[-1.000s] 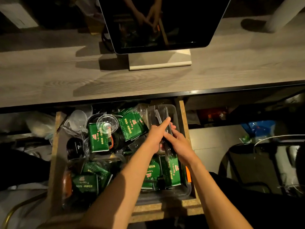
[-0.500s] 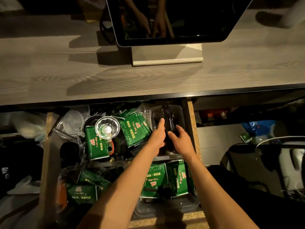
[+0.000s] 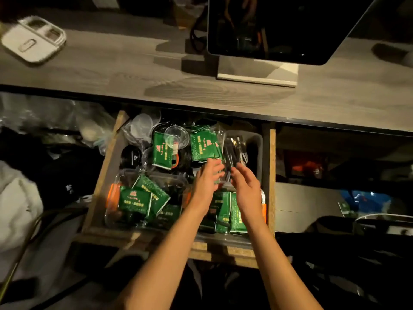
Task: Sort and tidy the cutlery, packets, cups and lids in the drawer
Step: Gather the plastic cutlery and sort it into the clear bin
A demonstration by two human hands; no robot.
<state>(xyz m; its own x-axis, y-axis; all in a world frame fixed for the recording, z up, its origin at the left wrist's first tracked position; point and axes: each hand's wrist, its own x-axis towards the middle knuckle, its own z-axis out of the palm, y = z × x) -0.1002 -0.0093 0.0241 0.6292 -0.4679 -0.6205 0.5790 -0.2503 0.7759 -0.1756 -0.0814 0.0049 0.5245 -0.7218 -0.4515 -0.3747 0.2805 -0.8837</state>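
Open chipboard drawer at frame centre, under a grey wood-grain table. Crowded inside: glossy green packets scattered left, centre and lower right; clear plastic cups at the upper left corner; a clear round lid lying on a packet; a black round lid at left. Grey rectangular plastic bin in the upper right corner, holding dark cutlery. Left hand and right hand just below the bin, over its near edge, fingers loose and spread, grasping nothing. Dark monitor on a white base at upper right; white lidded tray at upper left.
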